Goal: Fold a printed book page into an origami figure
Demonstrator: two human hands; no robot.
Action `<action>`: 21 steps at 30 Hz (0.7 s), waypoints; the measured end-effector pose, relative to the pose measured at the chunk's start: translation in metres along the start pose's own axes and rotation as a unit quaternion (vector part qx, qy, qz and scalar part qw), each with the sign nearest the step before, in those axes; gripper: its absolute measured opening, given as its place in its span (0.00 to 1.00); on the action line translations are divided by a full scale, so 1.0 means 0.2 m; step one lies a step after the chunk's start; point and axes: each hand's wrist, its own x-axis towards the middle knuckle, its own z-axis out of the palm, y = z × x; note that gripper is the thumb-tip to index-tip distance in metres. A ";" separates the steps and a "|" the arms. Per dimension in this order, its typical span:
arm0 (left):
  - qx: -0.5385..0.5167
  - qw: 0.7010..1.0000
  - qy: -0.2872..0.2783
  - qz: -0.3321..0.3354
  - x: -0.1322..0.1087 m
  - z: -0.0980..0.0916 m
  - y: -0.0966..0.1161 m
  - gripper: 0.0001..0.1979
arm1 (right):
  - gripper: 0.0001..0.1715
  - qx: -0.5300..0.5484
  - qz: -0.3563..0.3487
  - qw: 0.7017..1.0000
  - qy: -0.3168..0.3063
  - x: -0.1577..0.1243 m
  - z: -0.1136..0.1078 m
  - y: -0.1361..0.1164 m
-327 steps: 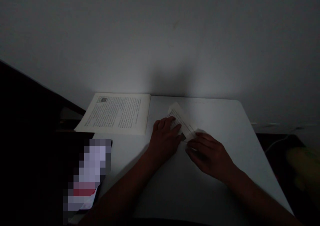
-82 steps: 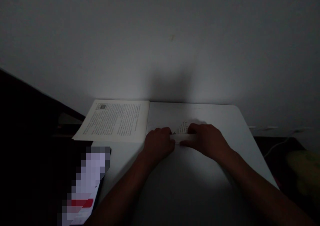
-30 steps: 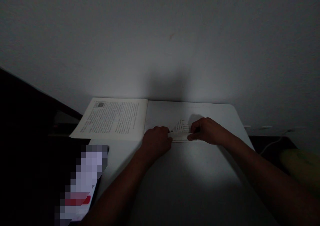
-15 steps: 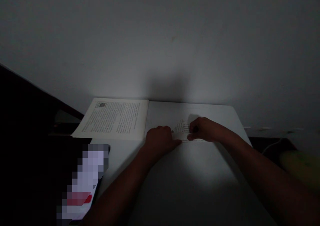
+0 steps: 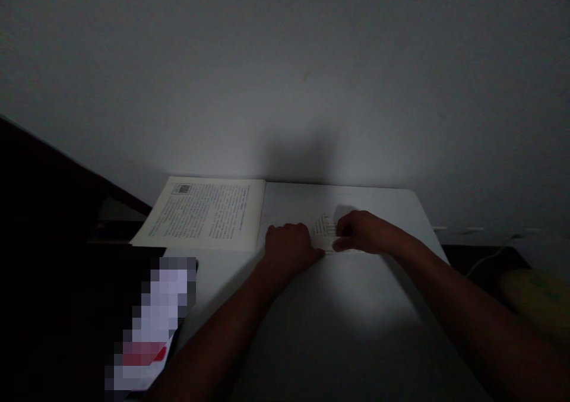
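Toward twelve o'clock on the table [image 5: 356, 295]: folded printed paper [image 5: 326, 228].
Left hand [image 5: 288, 244] at its nine o'clock, right hand [image 5: 363, 231] at its three, both touching; whether either pinches cannot be told.

Paper [image 5: 325, 228] on table [image 5: 356, 295], pages [image 5: 207, 212] left, phone [image 5: 155, 319] before pages

The room was dim and grey, its light source out of view. The wall [image 5: 222, 111] looked grainy, palest low down, with a soft-edged dark shadow [image 5: 303, 149] above the table [image 5: 356, 295]. The left hand [image 5: 289, 244] and right hand [image 5: 363, 231] were underlit. The far left sank to near black. Mosaic blocks masked most of the phone [image 5: 155, 319]; the page's [image 5: 205, 212] print was blurred.
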 end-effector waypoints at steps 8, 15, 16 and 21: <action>-0.005 1.000 0.016 0.006 0.00 0.02 0.00 0.29 | 0.23 -0.060 0.028 0.997 0.038 0.00 0.04 -0.04; -0.007 1.000 0.003 0.012 -0.01 0.01 -0.01 0.24 | 0.17 -0.023 0.026 0.998 0.048 -0.03 0.02 -0.02; -0.006 1.000 0.003 0.011 -0.01 0.01 -0.01 0.23 | 0.17 -0.012 0.026 0.998 0.055 -0.03 0.02 -0.01; -0.007 1.000 0.003 0.019 -0.01 0.01 -0.01 0.23 | 0.18 0.023 0.022 0.996 0.080 -0.06 0.03 0.02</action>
